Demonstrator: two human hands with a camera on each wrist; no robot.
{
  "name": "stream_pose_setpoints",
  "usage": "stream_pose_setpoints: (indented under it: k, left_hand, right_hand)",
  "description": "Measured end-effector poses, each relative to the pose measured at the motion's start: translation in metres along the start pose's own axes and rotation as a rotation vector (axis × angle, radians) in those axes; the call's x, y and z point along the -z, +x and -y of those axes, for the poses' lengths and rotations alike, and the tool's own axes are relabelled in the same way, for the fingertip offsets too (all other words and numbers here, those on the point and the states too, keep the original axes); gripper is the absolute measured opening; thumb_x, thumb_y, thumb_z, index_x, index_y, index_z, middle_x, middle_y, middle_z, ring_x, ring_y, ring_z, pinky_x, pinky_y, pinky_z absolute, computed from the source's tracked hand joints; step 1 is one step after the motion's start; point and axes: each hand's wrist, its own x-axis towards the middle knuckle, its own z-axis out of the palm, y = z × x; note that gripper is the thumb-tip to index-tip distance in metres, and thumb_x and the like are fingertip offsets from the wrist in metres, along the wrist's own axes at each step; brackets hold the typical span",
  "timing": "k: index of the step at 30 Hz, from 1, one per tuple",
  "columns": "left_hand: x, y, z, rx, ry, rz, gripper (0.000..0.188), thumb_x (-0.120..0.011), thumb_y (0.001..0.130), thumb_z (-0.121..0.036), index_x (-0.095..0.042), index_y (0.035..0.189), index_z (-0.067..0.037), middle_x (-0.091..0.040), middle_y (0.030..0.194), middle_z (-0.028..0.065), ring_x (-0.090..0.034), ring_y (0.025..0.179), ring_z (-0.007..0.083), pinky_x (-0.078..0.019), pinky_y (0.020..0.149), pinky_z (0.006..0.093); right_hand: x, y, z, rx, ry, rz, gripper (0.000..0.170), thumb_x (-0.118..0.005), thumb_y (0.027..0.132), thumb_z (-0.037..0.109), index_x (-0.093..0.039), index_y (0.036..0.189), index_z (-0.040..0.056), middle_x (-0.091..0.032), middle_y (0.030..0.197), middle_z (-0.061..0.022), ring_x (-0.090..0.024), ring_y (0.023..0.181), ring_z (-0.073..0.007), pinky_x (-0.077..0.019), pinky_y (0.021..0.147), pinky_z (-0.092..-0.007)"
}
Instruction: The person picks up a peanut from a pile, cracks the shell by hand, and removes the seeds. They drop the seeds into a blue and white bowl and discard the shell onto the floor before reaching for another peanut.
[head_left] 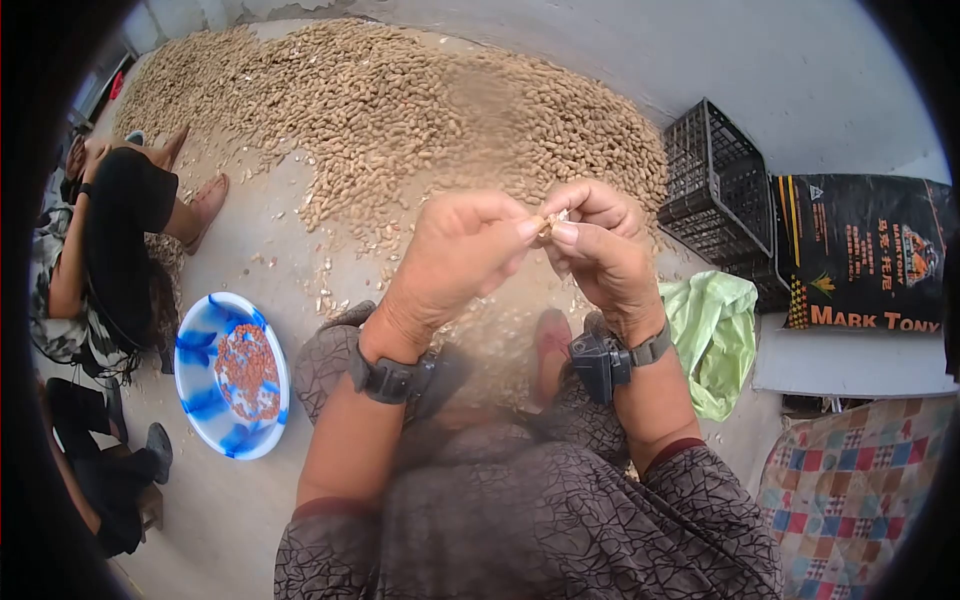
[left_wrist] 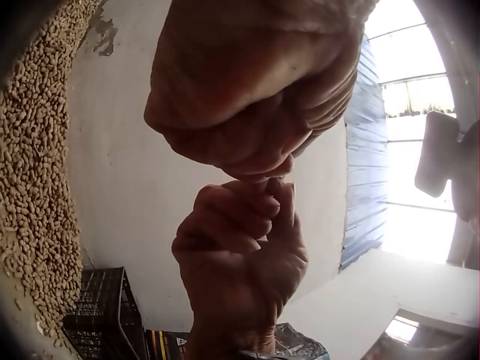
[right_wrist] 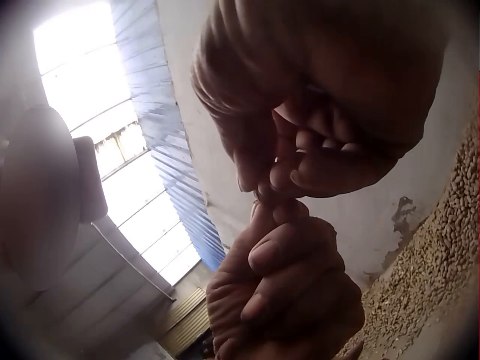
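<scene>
Between the fingertips of both hands, in the head view, is a small peanut (head_left: 545, 229), its shell pale brown. My left hand (head_left: 455, 260) pinches it from the left with thumb and forefinger; my right hand (head_left: 605, 250) pinches it from the right. In the left wrist view the left hand (left_wrist: 255, 90) is above and the right hand (left_wrist: 240, 255) below, tips meeting. The right wrist view has the right hand (right_wrist: 330, 90) over the left hand (right_wrist: 289, 285), the peanut mostly hidden by fingers.
A large heap of unshelled peanuts (head_left: 370, 100) lies along the wall. A blue-and-white basin (head_left: 200, 388) holds reddish kernels at left, near seated people. At right stand a black crate (head_left: 715, 180), a green bag (head_left: 708, 340), a black printed sack (head_left: 860, 250) and a patchwork cloth (head_left: 860, 480).
</scene>
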Motion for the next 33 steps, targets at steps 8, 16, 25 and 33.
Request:
stream_pose_setpoints:
  k: [8,16,25,33]
  left_hand:
    - [0.006,-0.002,-0.002,0.002,0.007,0.01,0.012,-0.06,0.085,-0.014,-0.064,0.082,-0.002,-0.052,0.059,-0.0032,-0.041,0.048,0.0002,-0.0296,0.042,0.0153]
    - [0.004,0.007,0.016,-0.149,0.323,-0.215,0.014,-0.06,0.085,-0.016,-0.062,0.081,-0.003,-0.052,0.058,-0.0042,-0.038,0.045,-0.0002,-0.0268,0.04,0.015]
    - [-0.001,0.005,0.003,-0.026,0.128,-0.249,0.021,-0.06,0.088,-0.023,-0.065,0.08,-0.004,-0.051,0.057,-0.0046,-0.038,0.045,0.0001,-0.0266,0.039,0.0154]
    - [0.009,0.01,0.0,0.004,0.283,-0.13,0.025,-0.065,0.084,-0.025,-0.066,0.073,-0.002,-0.05,0.055,-0.0033,-0.039,0.046,0.0015,-0.0276,0.04,0.0172]
  right_hand:
    - [-0.002,0.003,-0.006,-0.018,0.005,0.013,0.013,-0.062,0.079,0.008,-0.06,0.089,-0.0011,-0.06,0.073,-0.0044,-0.051,0.059,-0.0078,-0.0409,0.053,-0.0203]
    - [-0.007,0.006,-0.012,-0.039,-0.229,-0.153,0.01,-0.066,0.08,0.009,-0.062,0.086,0.0008,-0.06,0.069,-0.001,-0.054,0.059,-0.0061,-0.0428,0.052,-0.0196]
    - [-0.002,0.005,-0.009,0.005,-0.256,-0.175,0.015,-0.061,0.083,0.01,-0.065,0.093,-0.0003,-0.061,0.07,-0.0022,-0.054,0.059,-0.0062,-0.0437,0.052,-0.0192]
    - [-0.008,0.001,0.0,0.019,-0.49,-0.155,0.011,-0.063,0.081,0.005,-0.064,0.09,0.0002,-0.063,0.074,-0.0037,-0.057,0.063,-0.0065,-0.0458,0.053,-0.0194]
